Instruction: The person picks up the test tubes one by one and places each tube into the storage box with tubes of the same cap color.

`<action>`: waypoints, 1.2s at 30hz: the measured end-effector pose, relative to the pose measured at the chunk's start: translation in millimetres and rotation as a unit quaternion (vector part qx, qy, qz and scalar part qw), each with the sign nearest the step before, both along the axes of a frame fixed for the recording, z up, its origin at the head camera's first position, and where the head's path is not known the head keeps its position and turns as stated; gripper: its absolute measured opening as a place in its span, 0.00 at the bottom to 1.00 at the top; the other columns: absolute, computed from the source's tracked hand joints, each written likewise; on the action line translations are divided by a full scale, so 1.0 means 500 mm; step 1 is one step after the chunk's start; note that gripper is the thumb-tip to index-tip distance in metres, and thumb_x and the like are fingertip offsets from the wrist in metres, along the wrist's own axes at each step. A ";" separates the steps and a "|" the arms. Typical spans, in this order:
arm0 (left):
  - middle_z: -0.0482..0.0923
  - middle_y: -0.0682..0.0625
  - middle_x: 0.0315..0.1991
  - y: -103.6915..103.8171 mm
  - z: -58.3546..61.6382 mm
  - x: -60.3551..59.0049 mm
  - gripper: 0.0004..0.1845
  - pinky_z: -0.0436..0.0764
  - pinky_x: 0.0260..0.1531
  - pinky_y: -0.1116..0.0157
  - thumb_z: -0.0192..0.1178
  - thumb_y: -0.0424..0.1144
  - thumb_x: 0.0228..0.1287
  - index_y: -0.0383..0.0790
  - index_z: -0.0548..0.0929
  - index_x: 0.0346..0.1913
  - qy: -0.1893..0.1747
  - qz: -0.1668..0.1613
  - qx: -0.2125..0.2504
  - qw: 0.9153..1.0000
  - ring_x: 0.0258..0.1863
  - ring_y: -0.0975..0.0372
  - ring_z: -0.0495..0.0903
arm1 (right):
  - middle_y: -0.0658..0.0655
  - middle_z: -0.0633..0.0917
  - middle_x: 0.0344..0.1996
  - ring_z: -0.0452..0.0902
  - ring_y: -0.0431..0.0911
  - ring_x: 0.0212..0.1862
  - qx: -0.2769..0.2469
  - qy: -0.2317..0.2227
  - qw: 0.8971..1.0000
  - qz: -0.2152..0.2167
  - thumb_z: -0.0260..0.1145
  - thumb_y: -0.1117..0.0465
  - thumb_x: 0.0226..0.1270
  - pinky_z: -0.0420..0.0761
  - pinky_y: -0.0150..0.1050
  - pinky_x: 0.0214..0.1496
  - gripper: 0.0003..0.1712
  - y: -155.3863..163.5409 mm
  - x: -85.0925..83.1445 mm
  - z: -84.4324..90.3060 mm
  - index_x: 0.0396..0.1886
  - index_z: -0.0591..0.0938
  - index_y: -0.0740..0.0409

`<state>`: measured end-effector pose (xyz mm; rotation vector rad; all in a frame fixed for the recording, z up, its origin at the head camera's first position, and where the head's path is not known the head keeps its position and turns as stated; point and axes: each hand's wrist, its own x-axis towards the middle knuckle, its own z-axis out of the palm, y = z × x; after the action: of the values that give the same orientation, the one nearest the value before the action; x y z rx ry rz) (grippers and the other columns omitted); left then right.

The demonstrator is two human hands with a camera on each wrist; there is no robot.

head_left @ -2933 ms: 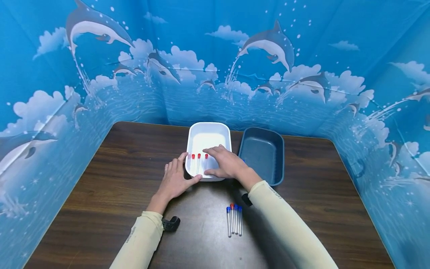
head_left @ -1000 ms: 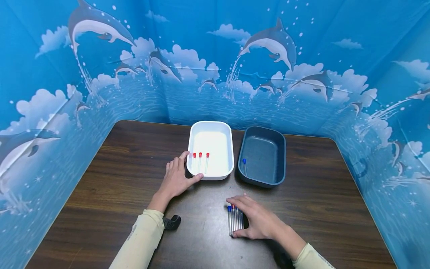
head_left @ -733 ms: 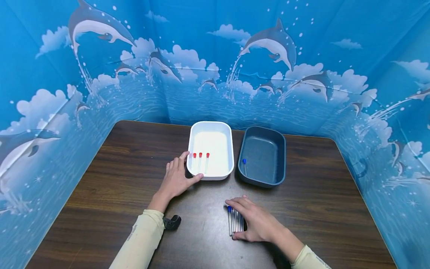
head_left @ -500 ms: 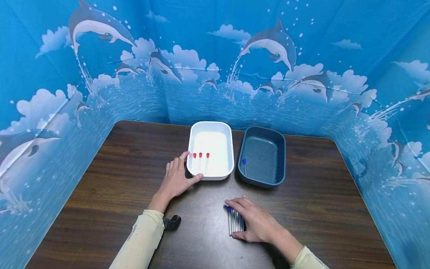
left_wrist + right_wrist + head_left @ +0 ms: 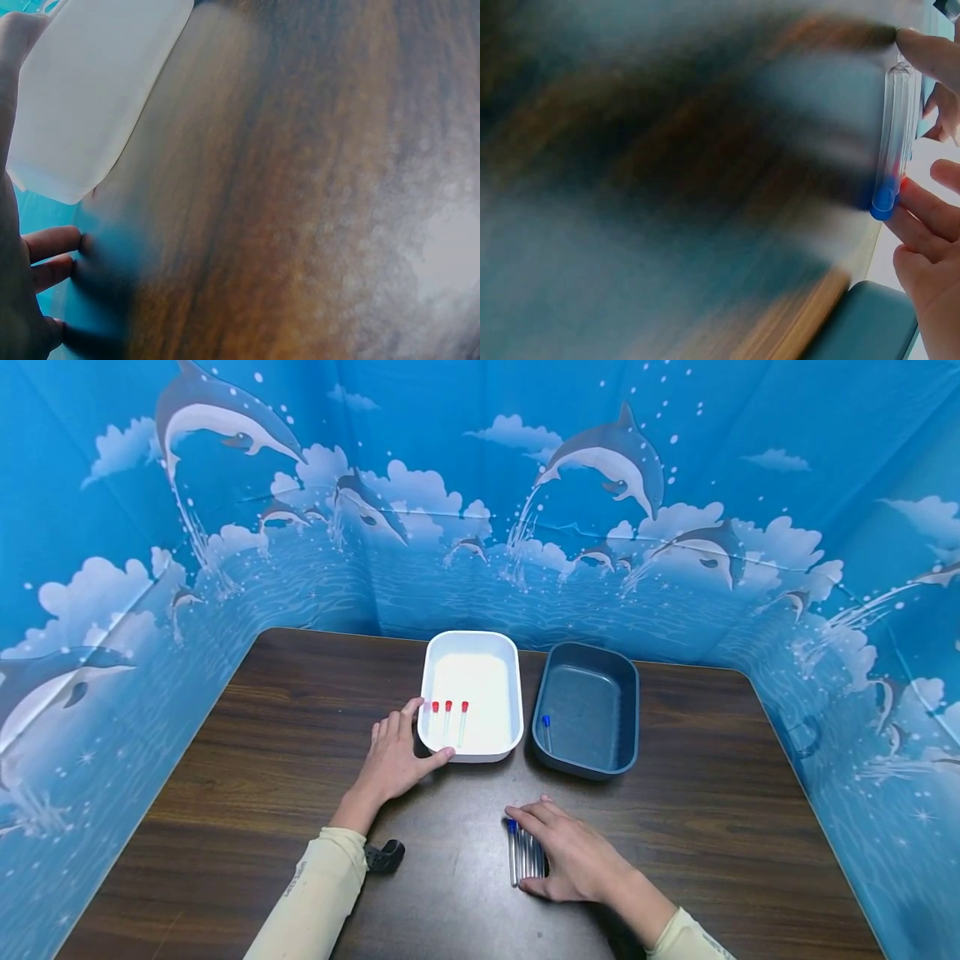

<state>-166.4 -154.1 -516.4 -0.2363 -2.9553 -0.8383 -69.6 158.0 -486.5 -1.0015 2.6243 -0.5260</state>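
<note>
Minding the left hand at the white bin and the right hand over the loose tubes

At the left of my head feed, a pale sleeve and a black wrist device lead to the left hand, which is spread wide, index finger at the bin's left rim and thumb at its near edge. Inside, toward the near left, I see three red-capped tubes lying side by side, caps to the far end.

Nearer and to the right, the loose tubes lie in a row on the dark wood table, a blue cap on the leftmost; my right wrist feed shows a bit of red cap too. The right hand arches over them, fingers by the caps, thumb by the near ends. I cannot tell whether it grips any.

Farther off at the right stands the dark blue bin, one blue-capped tube inside along its left. Beyond the table hangs a dolphin-printed curtain.
</note>
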 end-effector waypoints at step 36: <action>0.63 0.44 0.55 -0.001 -0.005 -0.004 0.58 0.54 0.63 0.47 0.56 0.78 0.50 0.51 0.48 0.77 0.003 0.000 0.002 1.000 0.52 0.52 0.62 | 0.52 0.74 0.65 0.64 0.52 0.70 -0.087 0.145 0.986 -0.014 0.75 0.37 0.51 0.64 0.52 0.67 0.51 0.004 -0.096 0.145 0.72 0.68 0.50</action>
<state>-168.1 -154.6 -518.8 -0.2371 -2.9473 -0.8413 -117.4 159.9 -413.8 -1.1751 2.8901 -0.6724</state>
